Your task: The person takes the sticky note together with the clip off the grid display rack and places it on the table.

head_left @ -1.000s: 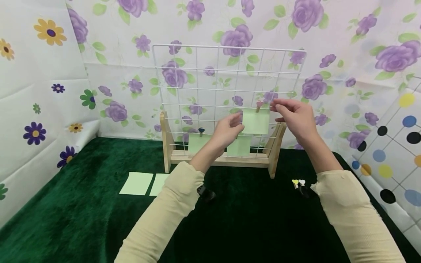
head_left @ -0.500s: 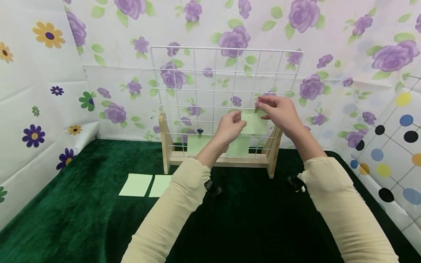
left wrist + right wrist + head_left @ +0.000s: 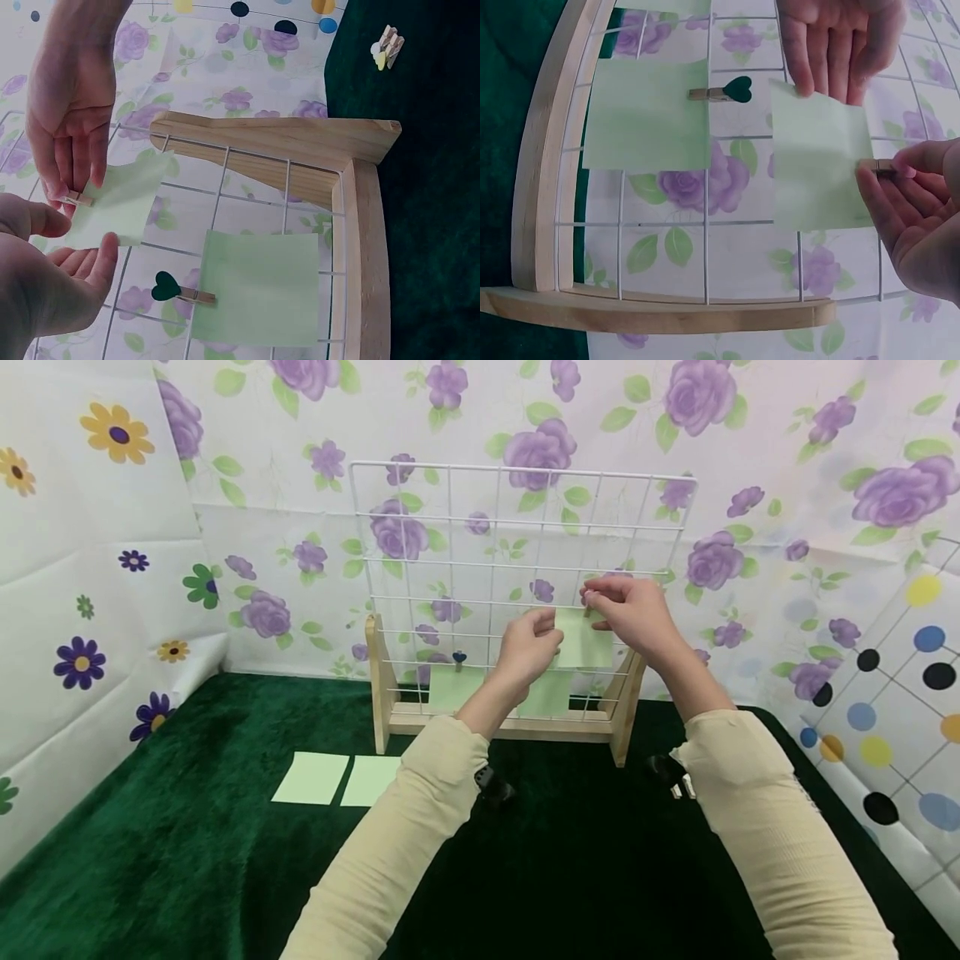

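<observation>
A pale green paper note (image 3: 581, 643) hangs on the right part of the white wire grid (image 3: 495, 564). My right hand (image 3: 637, 614) pinches a small wooden clothespin (image 3: 877, 166) at the note's top edge; a pink bit shows at the fingertips in the head view. My left hand (image 3: 527, 650) holds the note's left edge, thumb in front, the other fingers partly hidden. Below, another green note (image 3: 649, 116) is fastened by a clothespin with a dark green heart (image 3: 737, 89). Further left hangs a note (image 3: 450, 689) under a clothespin with a dark heart (image 3: 459, 657).
The grid stands in a wooden base (image 3: 555, 731) on a dark green cloth (image 3: 225, 860). Two loose green notes (image 3: 309, 778) lie at front left, one partly behind my left sleeve. Heart clothespins (image 3: 386, 49) lie on the cloth to the right. Flowered sheeting (image 3: 277, 552) hangs behind.
My right hand has come left from beside the note and taken hold of its clothespin. The left hand has shifted slightly right, onto the note's edge.
</observation>
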{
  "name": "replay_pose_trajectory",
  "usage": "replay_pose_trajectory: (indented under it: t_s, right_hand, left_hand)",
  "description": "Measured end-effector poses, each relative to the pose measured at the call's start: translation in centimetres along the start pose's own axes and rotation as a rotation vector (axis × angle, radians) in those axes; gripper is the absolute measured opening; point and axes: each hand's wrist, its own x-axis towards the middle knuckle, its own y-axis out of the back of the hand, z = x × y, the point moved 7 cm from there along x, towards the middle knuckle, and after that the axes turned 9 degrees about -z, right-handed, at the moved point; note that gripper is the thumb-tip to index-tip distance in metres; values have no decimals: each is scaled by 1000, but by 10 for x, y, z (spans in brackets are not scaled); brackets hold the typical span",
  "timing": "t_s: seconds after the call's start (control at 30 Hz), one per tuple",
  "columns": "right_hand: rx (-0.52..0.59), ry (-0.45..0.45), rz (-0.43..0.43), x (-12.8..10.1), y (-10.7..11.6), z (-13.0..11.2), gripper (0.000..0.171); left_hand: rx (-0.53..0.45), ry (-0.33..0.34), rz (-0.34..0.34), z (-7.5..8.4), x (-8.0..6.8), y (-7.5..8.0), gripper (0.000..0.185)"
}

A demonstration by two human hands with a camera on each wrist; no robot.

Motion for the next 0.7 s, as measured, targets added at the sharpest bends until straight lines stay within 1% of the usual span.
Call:
replay_pose_trajectory:
  t_s: [0.23, 0.43, 0.5, 0.7]
  right_hand:
    - [-33, 12, -2, 2, 1, 3, 36]
    - [-104, 28, 4, 4, 2, 5, 35]
    - [-123, 26, 2, 5, 2, 5, 35]
    - [-163, 13, 19, 7, 2, 5, 34]
  left_hand:
    - [-15, -25, 46, 2, 0, 2, 32]
    - [50, -30, 100, 7, 1, 3, 26]
    - [56, -25, 113, 8, 2, 3, 25]
    - [71, -40, 123, 12, 3, 0, 20]
